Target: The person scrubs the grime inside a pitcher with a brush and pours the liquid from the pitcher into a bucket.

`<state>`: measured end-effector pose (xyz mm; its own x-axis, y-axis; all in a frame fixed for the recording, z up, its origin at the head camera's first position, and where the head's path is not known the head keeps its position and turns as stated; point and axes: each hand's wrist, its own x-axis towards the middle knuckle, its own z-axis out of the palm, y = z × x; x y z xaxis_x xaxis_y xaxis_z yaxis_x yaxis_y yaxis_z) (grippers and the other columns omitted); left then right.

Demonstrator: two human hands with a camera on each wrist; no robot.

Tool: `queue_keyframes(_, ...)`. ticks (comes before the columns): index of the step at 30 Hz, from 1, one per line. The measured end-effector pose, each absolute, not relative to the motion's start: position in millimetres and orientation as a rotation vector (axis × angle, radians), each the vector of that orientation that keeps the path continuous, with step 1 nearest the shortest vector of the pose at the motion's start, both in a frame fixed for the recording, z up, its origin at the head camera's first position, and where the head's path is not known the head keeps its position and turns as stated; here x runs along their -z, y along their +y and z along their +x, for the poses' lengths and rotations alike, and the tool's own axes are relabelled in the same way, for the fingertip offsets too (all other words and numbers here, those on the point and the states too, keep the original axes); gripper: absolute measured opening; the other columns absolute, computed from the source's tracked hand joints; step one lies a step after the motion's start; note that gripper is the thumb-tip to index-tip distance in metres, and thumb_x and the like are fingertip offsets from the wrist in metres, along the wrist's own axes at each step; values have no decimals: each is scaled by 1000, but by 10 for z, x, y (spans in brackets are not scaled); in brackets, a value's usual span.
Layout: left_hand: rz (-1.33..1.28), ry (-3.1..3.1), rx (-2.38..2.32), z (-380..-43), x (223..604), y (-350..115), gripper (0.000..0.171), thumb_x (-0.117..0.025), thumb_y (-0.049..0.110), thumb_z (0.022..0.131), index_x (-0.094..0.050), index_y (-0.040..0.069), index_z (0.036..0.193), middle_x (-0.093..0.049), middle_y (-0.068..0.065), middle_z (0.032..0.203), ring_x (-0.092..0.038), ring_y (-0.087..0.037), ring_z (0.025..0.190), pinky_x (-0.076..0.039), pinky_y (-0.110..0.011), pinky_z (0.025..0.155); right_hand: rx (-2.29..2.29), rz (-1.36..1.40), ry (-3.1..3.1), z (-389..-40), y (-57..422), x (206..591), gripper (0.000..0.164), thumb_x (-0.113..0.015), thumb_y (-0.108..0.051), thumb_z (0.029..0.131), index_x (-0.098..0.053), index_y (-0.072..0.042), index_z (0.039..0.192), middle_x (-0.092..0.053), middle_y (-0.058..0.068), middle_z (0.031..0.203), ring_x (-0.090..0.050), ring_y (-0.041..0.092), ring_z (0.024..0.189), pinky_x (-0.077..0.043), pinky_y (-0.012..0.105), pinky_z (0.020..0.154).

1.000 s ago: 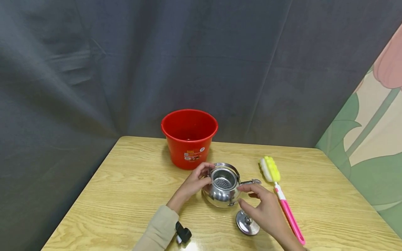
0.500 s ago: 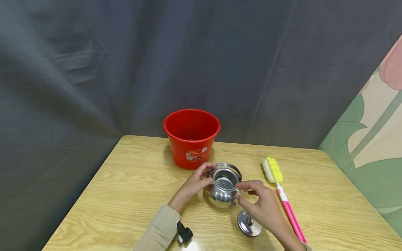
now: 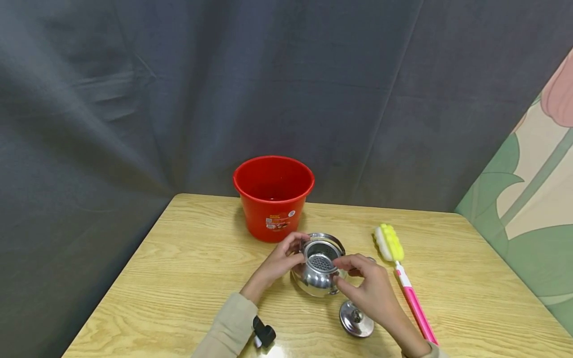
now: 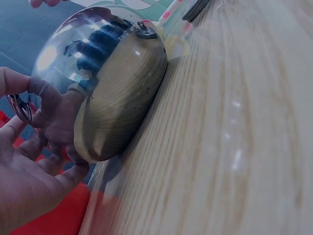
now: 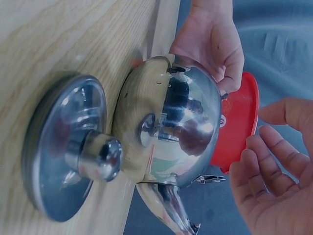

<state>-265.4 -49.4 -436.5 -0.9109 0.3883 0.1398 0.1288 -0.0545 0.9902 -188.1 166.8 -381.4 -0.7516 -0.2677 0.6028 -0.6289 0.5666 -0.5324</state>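
A shiny steel teapot (image 3: 315, 281) stands upright on the table, its lid off and a perforated strainer (image 3: 320, 262) seated in its mouth. My left hand (image 3: 280, 257) holds its left side, thumb near the rim; the left wrist view shows those fingers (image 4: 36, 178) curled against the polished body. Just over the right edge of the mouth hovers my right hand (image 3: 370, 287), thumb and fingers loosely bent and apart, with nothing between them. It hides most of the spout in the head view; the right wrist view shows the spout (image 5: 168, 205) plainly.
The round steel lid (image 3: 356, 319) lies knob up, in front of the teapot and below my right hand. Behind stands a red bucket (image 3: 274, 219). A yellow-and-white sponge brush (image 3: 390, 242) with a pink handle lies to the right. Dark cloth hangs behind the wooden table (image 3: 179, 278).
My right hand has shifted slightly left, over the edge of the teapot's mouth. The left hand keeps its hold. The whole head view has moved a little.
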Motion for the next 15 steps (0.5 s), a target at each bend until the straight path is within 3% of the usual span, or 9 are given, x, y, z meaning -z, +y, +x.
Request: queue_keyframes(15,571,2010,-2077,-2657,4363,-497,50,-58,4,85,-48,7,134,-50,-7,134,-44,-26,125,-28,-46,108,-1100,758,-2384,-1949,1595,3824,30,-77,6,68,-71,-6,95,-71,2,90,-67,18,78,-56,32,67)
